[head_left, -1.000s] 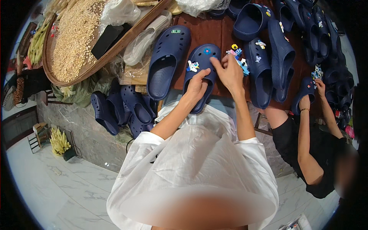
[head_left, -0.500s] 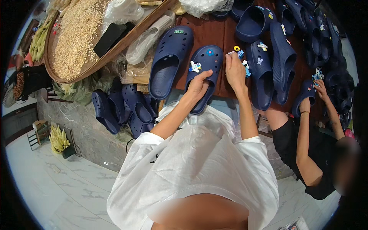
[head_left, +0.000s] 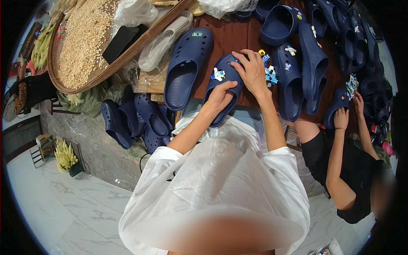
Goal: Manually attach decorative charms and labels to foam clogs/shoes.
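A navy clog [head_left: 216, 91] with holes in its top lies in front of me, its toe pointing away. My left hand [head_left: 220, 97] grips the clog near its opening, the thumb over the upper's edge. Bent fingers of my right hand [head_left: 251, 73] press on the clog's toe, over a small blue charm; anything between them is hidden. A white cartoon charm [head_left: 218, 75] sits on the clog's upper. Just right of my right hand lie loose colourful charms [head_left: 270, 74]. To the left rests another navy clog [head_left: 188, 70] with a small green charm.
More navy clogs [head_left: 289, 80] crowd the brown-covered table [head_left: 244, 36] on the right. A woven tray [head_left: 85, 46] of pale kernels stands at the left, above several hanging clogs [head_left: 151, 114]. On the right, a co-worker's hands [head_left: 341, 118] handle a clog [head_left: 335, 106].
My right hand has moved left from beside the loose charms onto the clog's toe. My left hand keeps its grip. The co-worker's hands have shifted slightly.
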`<state>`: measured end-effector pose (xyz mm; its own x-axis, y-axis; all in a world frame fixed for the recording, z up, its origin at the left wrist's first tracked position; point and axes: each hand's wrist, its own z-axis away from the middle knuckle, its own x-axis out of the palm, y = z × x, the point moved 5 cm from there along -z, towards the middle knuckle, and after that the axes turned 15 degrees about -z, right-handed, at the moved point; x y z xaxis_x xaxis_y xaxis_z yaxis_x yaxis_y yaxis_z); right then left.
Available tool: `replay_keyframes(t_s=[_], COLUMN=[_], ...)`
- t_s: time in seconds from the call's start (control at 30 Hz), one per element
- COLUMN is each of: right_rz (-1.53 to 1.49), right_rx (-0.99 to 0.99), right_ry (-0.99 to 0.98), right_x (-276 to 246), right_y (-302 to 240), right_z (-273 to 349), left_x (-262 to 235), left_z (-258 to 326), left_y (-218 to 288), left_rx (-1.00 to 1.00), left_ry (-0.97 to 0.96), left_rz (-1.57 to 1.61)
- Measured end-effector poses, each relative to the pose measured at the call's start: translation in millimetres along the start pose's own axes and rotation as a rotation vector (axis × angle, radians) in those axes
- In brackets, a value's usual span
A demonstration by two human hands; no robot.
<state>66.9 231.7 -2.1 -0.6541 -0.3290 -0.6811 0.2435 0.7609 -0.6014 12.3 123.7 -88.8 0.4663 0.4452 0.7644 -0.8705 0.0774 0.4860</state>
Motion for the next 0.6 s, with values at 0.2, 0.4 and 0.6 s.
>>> replay_keyframes(t_s=[0.2,0.4,0.6], right_rz=[-0.111,-0.285,-0.191], right_rx=[-0.057,0.022,0.255], right_ry=[0.053,0.116,0.342], right_x=[0.6,5.1,-21.0], right_y=[0.4,8.1,37.8], right_z=[-4.2,8.2,28.2], left_x=[2.6,3.6,5.9], left_z=[2.8,1.3,20.0], left_y=[2.9,5.9,7.1], left_rx=[0.021,0.026,0.039], left_ry=[0.001,-0.021,0.115], left_rz=[0.026,0.021,-0.015])
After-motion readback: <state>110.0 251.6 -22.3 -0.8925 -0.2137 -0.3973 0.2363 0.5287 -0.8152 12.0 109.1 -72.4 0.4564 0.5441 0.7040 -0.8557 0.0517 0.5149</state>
